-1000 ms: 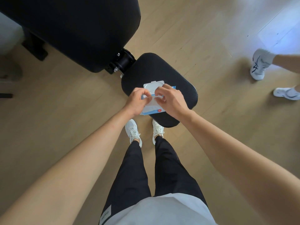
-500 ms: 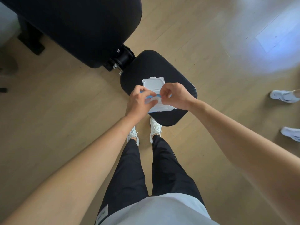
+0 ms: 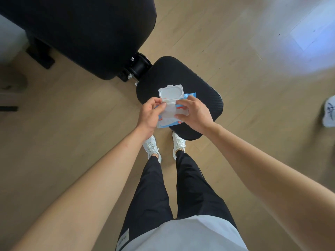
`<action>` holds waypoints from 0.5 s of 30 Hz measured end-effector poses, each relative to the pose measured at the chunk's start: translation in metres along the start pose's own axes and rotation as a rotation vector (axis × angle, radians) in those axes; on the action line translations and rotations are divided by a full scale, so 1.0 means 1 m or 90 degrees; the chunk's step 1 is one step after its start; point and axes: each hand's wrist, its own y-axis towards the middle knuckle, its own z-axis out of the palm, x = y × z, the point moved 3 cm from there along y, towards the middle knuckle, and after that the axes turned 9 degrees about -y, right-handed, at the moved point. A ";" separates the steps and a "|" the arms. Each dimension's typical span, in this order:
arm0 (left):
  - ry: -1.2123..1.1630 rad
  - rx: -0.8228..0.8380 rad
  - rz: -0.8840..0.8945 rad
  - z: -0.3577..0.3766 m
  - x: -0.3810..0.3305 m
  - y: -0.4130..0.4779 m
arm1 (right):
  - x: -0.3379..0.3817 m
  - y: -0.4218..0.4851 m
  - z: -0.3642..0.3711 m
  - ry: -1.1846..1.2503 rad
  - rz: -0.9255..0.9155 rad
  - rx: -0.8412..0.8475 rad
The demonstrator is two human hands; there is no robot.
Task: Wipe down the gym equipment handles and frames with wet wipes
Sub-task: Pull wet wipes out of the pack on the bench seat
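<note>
The wet wipe pack lies on the black padded bench seat, directly under both hands, which serves as the surface. Its white flip lid stands open just beyond the fingertips. The left hand is curled, thumb and fingers pinching what appears to be the top wipe at the opening; the pinch point is partly hidden. The right hand is half closed, fingers spread over the pack and pressing it down against the seat.

Assessment: the task stands at its opening stage. The pack is open and a wipe is being drawn, but it is not yet free. No handle or frame shows any sign of wiping; the larger backrest pad and the hinge bracket, beyond the left hand, are untouched. All cleaning appears to remain.

Markings: the pack shows blue and red printing, too small to read. No brand is legible on the equipment.
</note>
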 end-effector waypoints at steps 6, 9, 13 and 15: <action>-0.016 0.024 -0.023 -0.003 0.002 0.000 | 0.011 0.007 -0.009 0.212 0.091 -0.027; 0.006 0.046 -0.027 -0.004 0.000 -0.001 | 0.013 0.011 -0.016 0.237 0.094 0.028; 0.043 0.065 -0.021 -0.003 -0.002 -0.003 | 0.009 0.016 -0.027 0.216 0.049 0.082; 0.059 0.077 -0.015 -0.003 -0.002 -0.004 | 0.009 0.019 -0.030 0.181 0.015 0.081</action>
